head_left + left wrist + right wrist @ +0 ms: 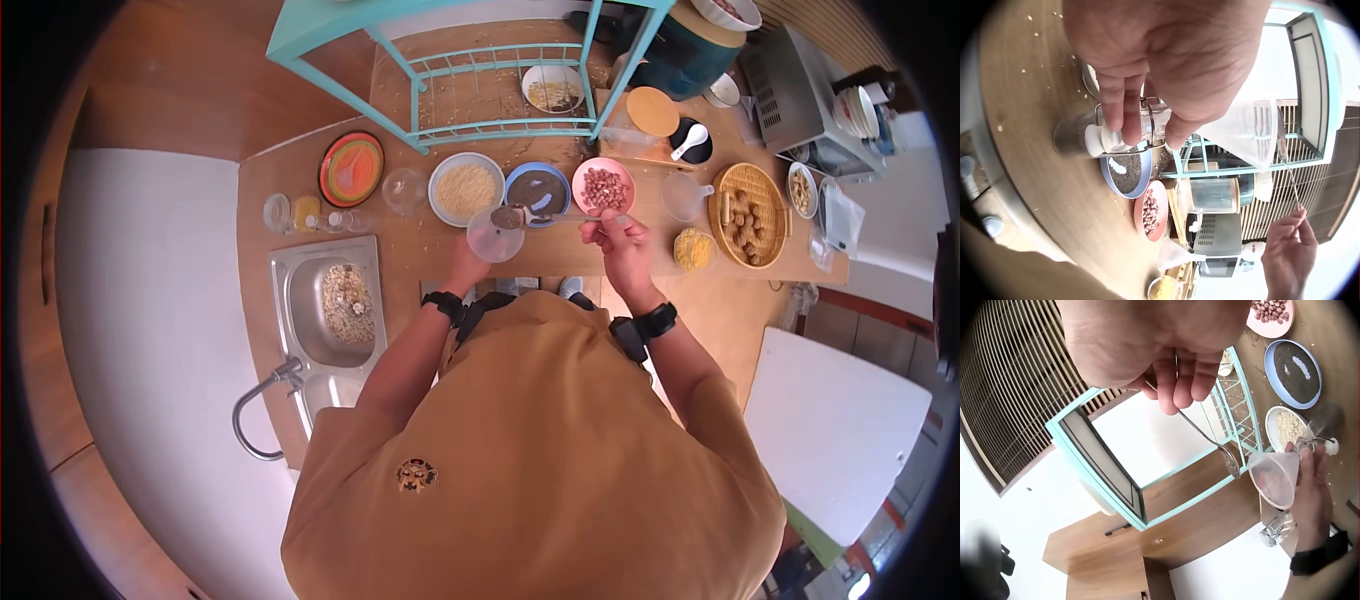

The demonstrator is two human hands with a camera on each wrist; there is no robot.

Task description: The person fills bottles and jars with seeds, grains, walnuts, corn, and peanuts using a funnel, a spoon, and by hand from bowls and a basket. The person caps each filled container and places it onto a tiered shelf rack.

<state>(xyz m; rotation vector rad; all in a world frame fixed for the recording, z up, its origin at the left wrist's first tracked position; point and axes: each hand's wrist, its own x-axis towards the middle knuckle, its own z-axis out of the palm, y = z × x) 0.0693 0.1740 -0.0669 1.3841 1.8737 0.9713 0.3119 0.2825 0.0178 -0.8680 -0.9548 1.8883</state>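
In the left wrist view my left hand [1166,62] grips the neck of a clear clip-top bottle [1072,136] with dark contents low inside. A translucent funnel [1244,134] stands in the bottle's mouth. My right hand [622,250] pinches the handle of a metal spoon [512,217], whose bowl carries dark grains over the funnel's rim in the head view. In the right wrist view the spoon [1230,464] appears beside the funnel [1274,480], apart from it. A blue bowl [538,193] of dark grains with a white patch lies just behind the hands.
A bowl of pale grains [466,188] and a pink bowl of peanuts [604,186] flank the blue bowl. Behind rises a turquoise rack [500,130]. To the right are another funnel [684,196], a yellow-filled jar [694,249] and a woven tray [750,215]; the sink [330,310] is left.
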